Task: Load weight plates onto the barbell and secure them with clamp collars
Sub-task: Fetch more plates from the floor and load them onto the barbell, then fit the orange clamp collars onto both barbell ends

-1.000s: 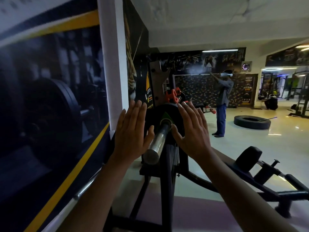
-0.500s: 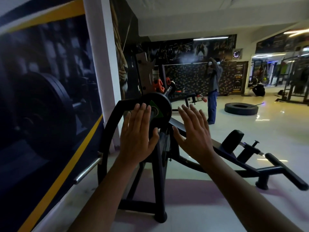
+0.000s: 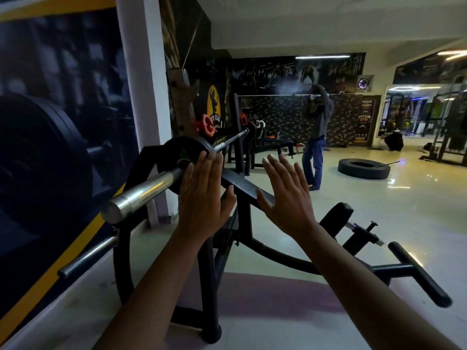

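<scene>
Chrome metal of the barbell [image 3: 149, 189] sleeve runs from the left middle of the frame up toward the centre, and its blunt end points to the lower left. One black weight plate [image 3: 188, 150] sits on this sleeve, far up it. The bar rests on a black steel rack [image 3: 242, 188] which fills the lower centre of the frame.

The left hand [image 3: 203, 198] is flat, with all fingers straight and close together. Its fingertips lie at the edge of the plate, just right of the sleeve, but I cannot tell if they really touch it. It grips nothing. The right hand [image 3: 286, 195] is also flat and spread, with the fingers a little apart. It is in the air to the right of the plate, apart from it, in front of the slanted rack beam, and it holds nothing.

An orange clamp collar [image 3: 205, 126] is seen above the plate, at the upper centre, near the rack upright; how it is fixed I cannot tell. At the right middle of the frame a tyre [image 3: 364, 168] lies on the shiny floor, and a second person [image 3: 316, 137] stands near it with arms raised to an overhead bar.
</scene>
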Motion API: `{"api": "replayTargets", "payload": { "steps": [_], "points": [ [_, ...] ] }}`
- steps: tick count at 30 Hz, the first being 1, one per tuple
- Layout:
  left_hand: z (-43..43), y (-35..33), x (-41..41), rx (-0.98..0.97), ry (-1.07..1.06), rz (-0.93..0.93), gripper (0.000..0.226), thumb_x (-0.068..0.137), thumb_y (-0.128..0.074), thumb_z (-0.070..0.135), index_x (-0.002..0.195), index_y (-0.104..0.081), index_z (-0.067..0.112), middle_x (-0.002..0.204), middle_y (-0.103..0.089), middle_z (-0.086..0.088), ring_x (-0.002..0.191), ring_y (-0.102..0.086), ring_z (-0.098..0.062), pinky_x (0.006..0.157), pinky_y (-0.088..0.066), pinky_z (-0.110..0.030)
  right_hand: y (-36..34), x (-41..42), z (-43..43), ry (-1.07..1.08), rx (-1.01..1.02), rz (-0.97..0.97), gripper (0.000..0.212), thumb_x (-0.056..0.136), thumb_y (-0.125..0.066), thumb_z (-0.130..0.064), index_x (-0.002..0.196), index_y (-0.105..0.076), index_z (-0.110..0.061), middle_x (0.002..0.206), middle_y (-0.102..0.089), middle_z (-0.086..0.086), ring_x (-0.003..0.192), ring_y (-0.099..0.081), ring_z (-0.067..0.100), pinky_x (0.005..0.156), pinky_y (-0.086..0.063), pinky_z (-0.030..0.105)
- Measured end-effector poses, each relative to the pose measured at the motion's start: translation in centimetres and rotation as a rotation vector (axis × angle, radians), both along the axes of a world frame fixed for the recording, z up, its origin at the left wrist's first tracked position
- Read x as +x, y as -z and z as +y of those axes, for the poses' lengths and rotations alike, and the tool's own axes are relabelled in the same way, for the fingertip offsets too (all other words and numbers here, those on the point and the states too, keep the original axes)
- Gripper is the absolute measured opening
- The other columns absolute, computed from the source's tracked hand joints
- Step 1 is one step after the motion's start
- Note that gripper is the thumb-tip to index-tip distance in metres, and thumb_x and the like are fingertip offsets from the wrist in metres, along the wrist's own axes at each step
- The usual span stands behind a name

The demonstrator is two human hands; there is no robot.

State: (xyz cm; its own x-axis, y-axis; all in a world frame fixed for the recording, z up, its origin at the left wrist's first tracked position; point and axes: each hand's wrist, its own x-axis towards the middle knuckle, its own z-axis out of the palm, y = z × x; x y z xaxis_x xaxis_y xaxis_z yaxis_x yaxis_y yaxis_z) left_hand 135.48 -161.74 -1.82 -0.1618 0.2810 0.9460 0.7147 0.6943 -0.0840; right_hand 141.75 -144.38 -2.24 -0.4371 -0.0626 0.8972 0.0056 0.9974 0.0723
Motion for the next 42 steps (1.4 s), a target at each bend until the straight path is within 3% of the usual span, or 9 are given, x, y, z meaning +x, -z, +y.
{"api": "replayTargets", "payload": {
  "steps": [6, 18, 32, 37, 42],
  "points": [
    [5.5, 0.2, -3.4, -0.039, -0.085, -0.018, 0.057, 0.087, -0.042, 0.027, 0.137, -0.032, 0.001, 0.14, -0.042, -0.02, 0.135, -0.026, -0.027, 0.112, -0.015, -0.04, 0.3, -4.2, 5.8, -0.061, -0.012, -0.019, 0.06, 0.089, -0.043, -0.041, 0.139, -0.03, -0.011, 0.144, -0.04, 0.012, 0.137, -0.024, 0.022, 0.113, -0.015, 0.042],
    [12.3, -1.1, -16.0, -0.036, -0.265, -0.062, 0.058, 0.088, -0.042, 0.029, 0.139, -0.031, 0.004, 0.143, -0.038, -0.018, 0.137, -0.026, -0.026, 0.112, -0.009, -0.036, -1.0, -19.7, 13.4, -0.226, -0.023, -0.046, 0.06, 0.089, -0.041, -0.044, 0.139, -0.034, -0.01, 0.144, -0.04, 0.012, 0.138, -0.025, 0.023, 0.114, -0.009, 0.039],
    [15.0, -4.4, -25.2, -0.008, -0.663, -0.105, 0.057, 0.085, -0.04, 0.03, 0.135, -0.037, 0.002, 0.137, -0.045, -0.02, 0.131, -0.037, -0.032, 0.109, -0.023, -0.045, -3.0, -36.7, 14.0, -0.659, -0.098, -0.058, 0.057, 0.089, -0.046, -0.037, 0.139, -0.035, -0.01, 0.144, -0.04, 0.011, 0.138, -0.027, 0.026, 0.113, -0.009, 0.038],
    [15.7, -5.4, -27.5, -0.01, -0.859, -0.214, 0.06, 0.085, -0.032, 0.034, 0.135, -0.038, 0.0, 0.138, -0.044, -0.02, 0.132, -0.036, -0.033, 0.108, -0.023, -0.048, -3.8, -41.8, 14.1, -0.855, -0.22, -0.116, 0.055, 0.089, -0.055, -0.029, 0.137, -0.038, -0.009, 0.142, -0.043, 0.011, 0.136, -0.031, 0.027, 0.113, -0.014, 0.038],
    [15.8, -6.4, -29.7, -0.055, -1.019, -0.343, 0.056, 0.091, -0.035, 0.031, 0.14, -0.028, 0.004, 0.147, -0.033, -0.014, 0.14, -0.02, -0.026, 0.114, -0.008, -0.041, -4.2, -45.8, 13.3, -1.059, -0.592, -0.256, 0.044, 0.087, -0.058, -0.023, 0.128, -0.046, -0.012, 0.125, -0.055, 0.011, 0.116, -0.05, 0.026, 0.099, -0.041, 0.042]
  ]
}}
